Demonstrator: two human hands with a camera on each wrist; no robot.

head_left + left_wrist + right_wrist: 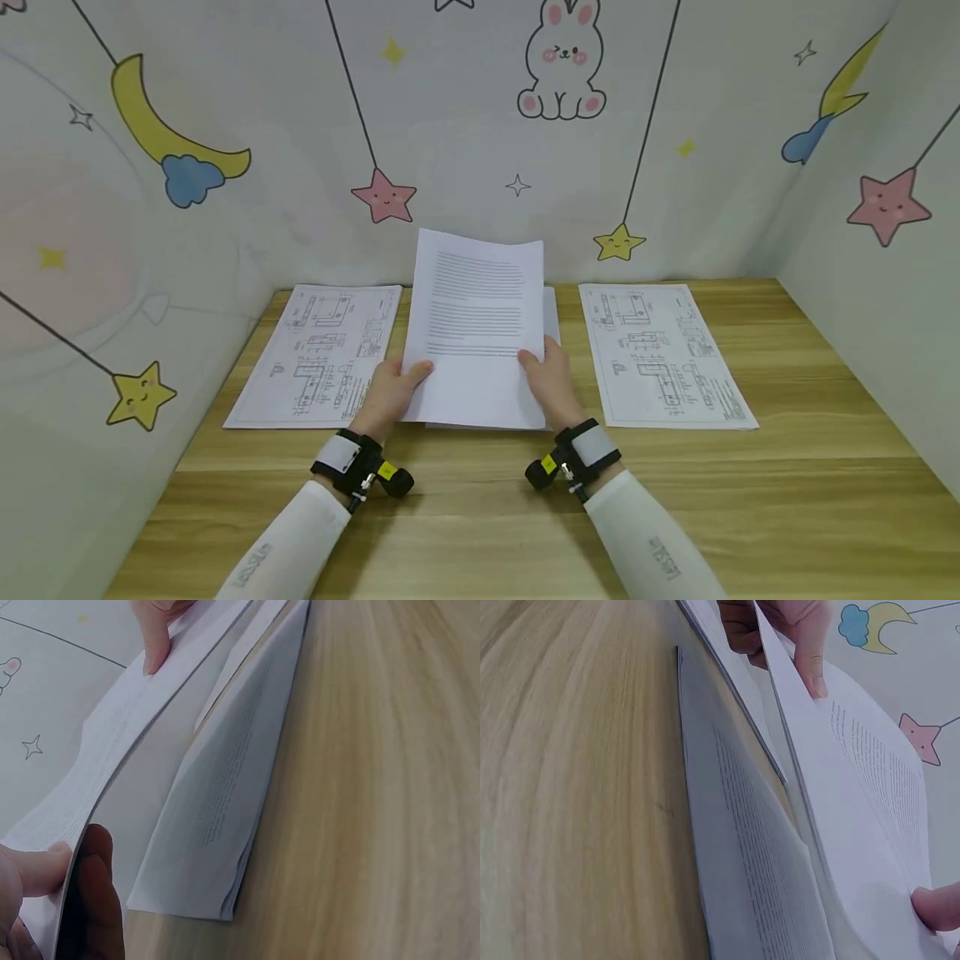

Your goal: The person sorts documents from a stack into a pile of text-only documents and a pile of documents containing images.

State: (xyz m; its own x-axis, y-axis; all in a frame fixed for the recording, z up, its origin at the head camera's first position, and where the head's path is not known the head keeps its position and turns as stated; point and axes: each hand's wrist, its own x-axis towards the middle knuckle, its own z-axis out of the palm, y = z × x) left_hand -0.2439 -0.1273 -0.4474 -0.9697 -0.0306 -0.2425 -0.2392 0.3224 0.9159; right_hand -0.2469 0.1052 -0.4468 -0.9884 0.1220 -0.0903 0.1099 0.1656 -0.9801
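Both hands hold a stack of printed paper (474,383) raised over the table and tilted up toward the head camera. My left hand (390,390) grips its left edge, thumb on the printed face and fingers behind, as the left wrist view shows. On the opposite edge my right hand (553,383) pinches the stack the same way, thumb (937,906) on top. Beneath it lies another stack of text pages (206,802), mostly hidden in the head view, its right margin showing past the held sheets.
A stack of technical drawings (300,358) lies on the left of the wooden table (465,517), and a similar stack of drawings (663,358) on the right. A white wall cloth (465,108) with cartoon prints rises behind the table.
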